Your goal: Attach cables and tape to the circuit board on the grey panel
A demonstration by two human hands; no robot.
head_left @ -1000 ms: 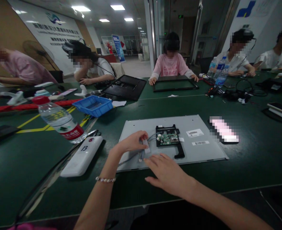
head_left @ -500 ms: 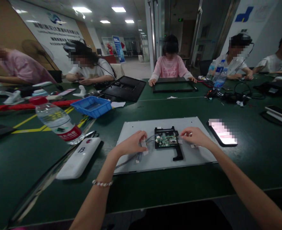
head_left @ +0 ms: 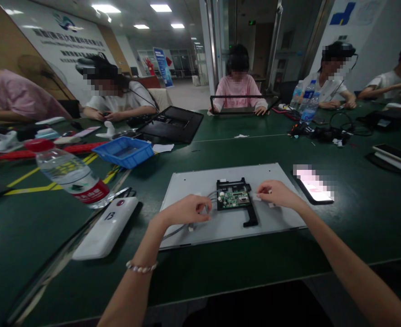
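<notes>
Got the board (head_left: 232,198) on the panel (head_left: 193,182): just left of the right grip (head_left: 274,192), bunched at a tab (head_left: 255,197), just right of the left grip (head_left: 187,209), curled by cables (head_left: 176,231). Can't tell if pinching with either.

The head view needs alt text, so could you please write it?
A person's left hand and right hand flank a green circuit board in a black bracket on a grey panel, with a bottle to the left and a phone to the right.

I see a white device (head_left: 105,229) and red-capped bottle (head_left: 71,175) left of the left hand (head_left: 187,210), a blue tray (head_left: 132,157) beyond it, a phone (head_left: 312,185) right of the right hand (head_left: 278,193).
</notes>
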